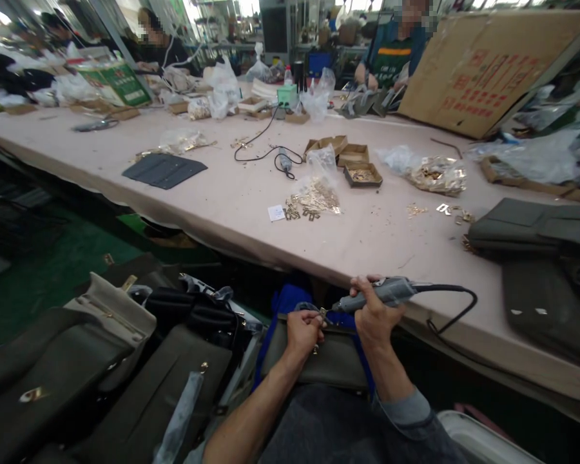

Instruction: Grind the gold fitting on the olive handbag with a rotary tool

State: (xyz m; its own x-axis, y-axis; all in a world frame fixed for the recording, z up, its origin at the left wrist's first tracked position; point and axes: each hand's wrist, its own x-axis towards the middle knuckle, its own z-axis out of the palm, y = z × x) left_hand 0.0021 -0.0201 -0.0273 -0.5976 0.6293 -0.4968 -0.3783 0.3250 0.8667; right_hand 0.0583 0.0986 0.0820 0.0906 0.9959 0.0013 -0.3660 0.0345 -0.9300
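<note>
My right hand point(374, 316) is wrapped round a grey corded electric screwdriver point(384, 293), its tip pointing left. The tip meets a small gold metal fitting point(323, 312) at my left hand point(303, 332). My left fingers are pinched together at that fitting, on the upper edge of an olive-green bag point(333, 361) in my lap. Whether they grip the fitting or the bag's edge is too small to tell. Blue cloth point(290, 298) shows beneath and beside the bag.
A long table point(212, 206) carries gold fittings point(314, 196), small cardboard trays point(362, 175), a dark flat panel point(164, 169) and a large carton point(493, 71). More olive bags point(174, 380) lie at my left; others point(536, 238) sit on the table's right. People work across the table.
</note>
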